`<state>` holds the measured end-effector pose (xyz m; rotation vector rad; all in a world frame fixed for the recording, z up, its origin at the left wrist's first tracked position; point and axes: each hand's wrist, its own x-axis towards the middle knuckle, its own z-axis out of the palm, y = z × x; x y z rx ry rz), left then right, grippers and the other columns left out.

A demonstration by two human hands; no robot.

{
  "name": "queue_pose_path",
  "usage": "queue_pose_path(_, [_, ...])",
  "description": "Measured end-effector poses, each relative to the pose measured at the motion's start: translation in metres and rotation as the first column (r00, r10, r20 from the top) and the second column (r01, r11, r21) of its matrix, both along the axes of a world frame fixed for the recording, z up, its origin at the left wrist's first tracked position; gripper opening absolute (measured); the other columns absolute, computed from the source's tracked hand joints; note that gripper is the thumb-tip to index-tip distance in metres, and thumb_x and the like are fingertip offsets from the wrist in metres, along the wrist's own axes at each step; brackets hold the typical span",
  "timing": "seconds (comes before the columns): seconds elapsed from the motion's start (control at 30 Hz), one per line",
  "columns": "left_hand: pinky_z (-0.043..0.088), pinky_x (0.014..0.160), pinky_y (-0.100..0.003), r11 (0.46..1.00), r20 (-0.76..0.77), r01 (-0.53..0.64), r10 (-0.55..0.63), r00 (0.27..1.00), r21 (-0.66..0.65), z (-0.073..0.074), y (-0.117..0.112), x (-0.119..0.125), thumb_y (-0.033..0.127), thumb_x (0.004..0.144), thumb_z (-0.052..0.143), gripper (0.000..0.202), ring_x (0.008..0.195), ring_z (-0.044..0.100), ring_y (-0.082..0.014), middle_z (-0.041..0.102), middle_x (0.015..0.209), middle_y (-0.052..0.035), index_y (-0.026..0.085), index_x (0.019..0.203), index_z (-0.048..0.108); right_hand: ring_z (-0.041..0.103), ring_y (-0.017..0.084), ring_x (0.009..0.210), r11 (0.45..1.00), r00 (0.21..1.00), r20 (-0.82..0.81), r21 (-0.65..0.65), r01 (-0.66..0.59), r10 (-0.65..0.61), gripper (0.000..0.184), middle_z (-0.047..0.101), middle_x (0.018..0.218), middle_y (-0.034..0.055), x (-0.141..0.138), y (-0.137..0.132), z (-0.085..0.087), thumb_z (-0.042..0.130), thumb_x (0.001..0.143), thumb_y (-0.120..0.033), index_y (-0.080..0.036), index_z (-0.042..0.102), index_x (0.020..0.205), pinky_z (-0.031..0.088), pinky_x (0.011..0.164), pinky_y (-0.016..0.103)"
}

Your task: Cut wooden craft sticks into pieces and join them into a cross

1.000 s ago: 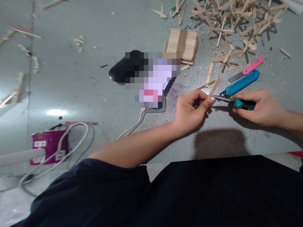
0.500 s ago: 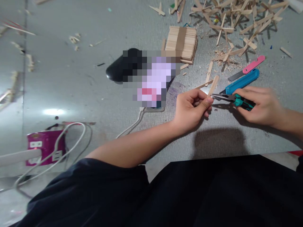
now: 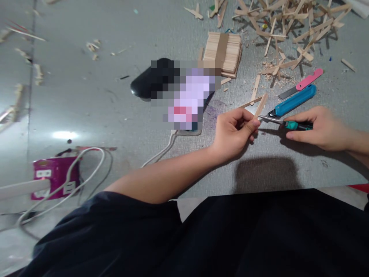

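My left hand [image 3: 235,134] pinches a short wooden craft stick [image 3: 261,104] that points up and to the right. My right hand [image 3: 323,129] is closed round the teal and black handles of thin-nosed pliers [image 3: 284,123]. The pliers' metal tip meets the stick just above my left thumb. Both hands hover low over the grey floor mat [image 3: 115,100].
A blue utility knife [image 3: 294,100] and a pink one [image 3: 305,82] lie just beyond the pliers. Farther back are a banded bundle of sticks [image 3: 223,54] and a heap of glued stick pieces [image 3: 288,23]. A phone [image 3: 184,98] with white cable and a magenta power strip [image 3: 56,177] lie left.
My right hand has turned so the pliers' handles lie flatter and closer together. The stick and my left hand have barely shifted.
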<state>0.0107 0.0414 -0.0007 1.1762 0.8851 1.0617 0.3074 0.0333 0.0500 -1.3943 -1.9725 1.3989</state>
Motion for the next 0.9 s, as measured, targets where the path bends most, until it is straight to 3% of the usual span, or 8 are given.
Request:
queue_pose_path(0.13, [0.054,0.044,-0.021,0.994,-0.041,-0.016,0.020,0.999,0.105,-0.003,0.002,-0.002,0.069,0.098,0.114,0.063,0.046,0.068,-0.0120,0.075,0.062,0.0005,0.023,0.079,0.075,0.047,0.016,0.055,0.934,0.997,-0.068,-0.351,-0.066,0.046,0.037,0.057,0.064,-0.0033,0.009,0.010,0.005,0.101,0.104,-0.062,-0.027,0.094,0.093,0.038,0.055,0.035])
queue_pose_path(0.2, [0.052,0.044,-0.021,0.990,-0.064,-0.027,0.036,0.997,0.137,-0.004,0.002,-0.003,0.059,0.100,0.112,0.055,0.046,0.068,-0.0126,0.074,0.061,0.0012,0.023,0.080,0.075,0.048,0.018,0.056,0.931,0.997,-0.064,-0.359,-0.069,0.049,0.038,0.058,0.064,-0.0022,0.009,0.008,0.003,0.098,0.105,-0.063,-0.027,0.093,0.092,0.038,0.055,0.036])
queue_pose_path(0.27, [0.052,0.044,-0.021,0.993,-0.071,-0.019,0.027,0.997,0.113,-0.004,0.002,-0.003,0.052,0.101,0.109,0.049,0.046,0.068,-0.0124,0.074,0.061,0.0017,0.024,0.080,0.075,0.059,0.021,0.064,0.987,0.999,0.006,-0.157,-0.032,0.033,0.032,0.068,0.073,0.0008,0.006,0.002,0.000,0.094,0.106,-0.057,-0.028,0.092,0.093,0.046,0.061,0.037])
queue_pose_path(0.33, [0.054,0.044,-0.021,0.999,-0.056,0.003,-0.001,0.998,0.035,-0.002,0.002,-0.003,0.052,0.099,0.110,0.051,0.045,0.066,-0.0116,0.075,0.063,0.0015,0.024,0.079,0.073,0.070,0.026,0.076,0.975,0.991,0.129,0.223,-0.009,-0.021,0.020,0.079,0.087,0.0044,0.003,-0.006,-0.005,0.087,0.107,-0.047,-0.028,0.093,0.102,0.053,0.070,0.039])
queue_pose_path(0.4, [0.056,0.044,-0.022,0.999,-0.031,0.027,-0.029,0.999,-0.046,0.001,0.003,-0.004,0.059,0.096,0.113,0.058,0.045,0.065,-0.0110,0.076,0.064,0.0011,0.024,0.079,0.071,0.074,0.030,0.084,0.819,0.946,0.309,0.565,-0.099,-0.099,0.024,0.084,0.096,0.0093,0.003,-0.012,-0.010,0.080,0.108,-0.039,-0.026,0.094,0.121,0.052,0.073,0.042])
queue_pose_path(0.47, [0.058,0.045,-0.022,0.995,-0.012,0.027,-0.028,1.000,-0.091,0.003,0.004,-0.004,0.066,0.093,0.117,0.064,0.045,0.065,-0.0106,0.075,0.065,0.0014,0.024,0.079,0.071,0.075,0.031,0.086,0.650,0.863,0.465,0.721,-0.240,-0.197,0.033,0.085,0.101,0.0128,0.004,-0.016,-0.015,0.074,0.110,-0.038,-0.022,0.093,0.132,0.046,0.071,0.044])
queue_pose_path(0.57, [0.059,0.046,-0.021,0.994,0.001,-0.006,0.006,1.000,-0.106,0.004,0.006,-0.005,0.074,0.090,0.119,0.069,0.046,0.067,-0.0103,0.075,0.066,0.0021,0.024,0.082,0.071,0.076,0.033,0.088,0.572,0.811,0.524,0.760,-0.307,-0.260,0.035,0.085,0.104,0.0139,0.007,-0.016,-0.020,0.070,0.113,-0.038,-0.021,0.091,0.135,0.044,0.069,0.045])
queue_pose_path(0.9, [0.063,0.047,-0.022,0.998,0.020,-0.029,0.030,0.999,-0.057,0.002,0.008,-0.004,0.085,0.085,0.118,0.076,0.048,0.070,-0.0113,0.076,0.067,0.0016,0.024,0.085,0.073,0.085,0.037,0.098,0.808,0.948,0.283,0.588,-0.049,-0.148,0.021,0.090,0.111,0.0112,0.001,-0.012,-0.018,0.079,0.110,-0.028,-0.031,0.090,0.128,0.067,0.084,0.054])
